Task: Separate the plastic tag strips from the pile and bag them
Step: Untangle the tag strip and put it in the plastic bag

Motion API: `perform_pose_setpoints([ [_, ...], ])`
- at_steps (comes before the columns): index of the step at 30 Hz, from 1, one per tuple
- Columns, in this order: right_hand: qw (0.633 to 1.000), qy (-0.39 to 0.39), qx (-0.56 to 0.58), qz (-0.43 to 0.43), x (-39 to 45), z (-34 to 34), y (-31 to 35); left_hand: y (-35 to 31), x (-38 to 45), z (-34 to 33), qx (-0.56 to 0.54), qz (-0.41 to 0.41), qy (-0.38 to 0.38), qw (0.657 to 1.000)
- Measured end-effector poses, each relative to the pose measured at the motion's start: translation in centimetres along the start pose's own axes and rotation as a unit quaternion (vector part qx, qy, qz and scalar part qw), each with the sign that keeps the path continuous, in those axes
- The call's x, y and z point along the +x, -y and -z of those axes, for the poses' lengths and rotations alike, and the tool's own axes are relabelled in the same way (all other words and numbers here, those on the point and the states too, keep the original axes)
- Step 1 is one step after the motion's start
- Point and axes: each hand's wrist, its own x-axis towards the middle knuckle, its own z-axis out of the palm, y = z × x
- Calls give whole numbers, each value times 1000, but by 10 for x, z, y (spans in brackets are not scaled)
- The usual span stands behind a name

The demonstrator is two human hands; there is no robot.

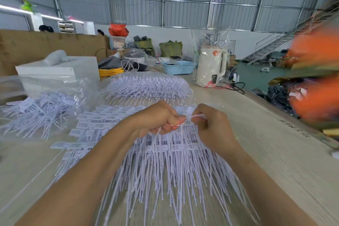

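- Two hands are working at the far edge of the tag strip pile (pixel 165 152), which is lying on the bench (pixel 275 161) right under our wrists.
- We're pinching a thin white strip (pixel 197 115) w/ both hands: left hand (pixel 157 119) is curling round one end, thumb pressing it; right hand (pixel 212 124) is pinching the other end betw. thumb & fingers.
- Strip's long axis is running left-right betw. the hands; pile's tails are pointing back toward us, so the pull looks to be up & away from the pile.
- Hands are about equally near; neither is free.
- Containers: clear bag (pixel 42 108) at left is holding loose strips; a second wrapped bundle (pixel 146 86) is sitting farther back.
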Motion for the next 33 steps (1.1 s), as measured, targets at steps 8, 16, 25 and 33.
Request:
perform_pose_setpoints([
  [8, 889, 2, 413, -198, 10, 47, 11, -5, -10, 3, 109, -11, 43, 993],
  [16, 877, 128, 420, -197, 1, 34, 23, -4, -10, -2, 183, -27, 56, 981],
  [25, 944, 117, 272, -148, -7, -15, 22, -3, -4, -4, 232, -40, 9, 972],
  [33, 956, 41, 236, -169, 3, -11, 17, -3, -7, 4, 255, -13, -28, 966],
])
